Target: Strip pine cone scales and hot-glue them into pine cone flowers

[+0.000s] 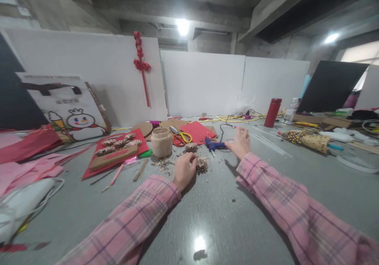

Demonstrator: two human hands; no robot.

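Observation:
My left hand (pixel 184 171) rests low over the table with its fingers curled in, the tips closed at the edge of a brown flower-like piece with pointed petals (pixel 202 164). Just behind it lies a second brown petalled piece (pixel 191 147). My right hand (pixel 241 143) has its fingers apart at the right end of a blue glue gun (pixel 215 144). Its thumb is close to the gun; whether they touch I cannot tell. Scissors with red and yellow handles (pixel 182 136) lie behind, beside a wrapped tan jar (pixel 161 142).
A red sheet (pixel 142 139) at left bears a cardboard piece and several brown flowers. Red paper (pixel 198 131) lies behind the glue gun. Further right are a red bottle (pixel 272 112), a clear bottle (pixel 290 111) and a wrapped bouquet (pixel 308 140). White panels (pixel 204 83) stand behind.

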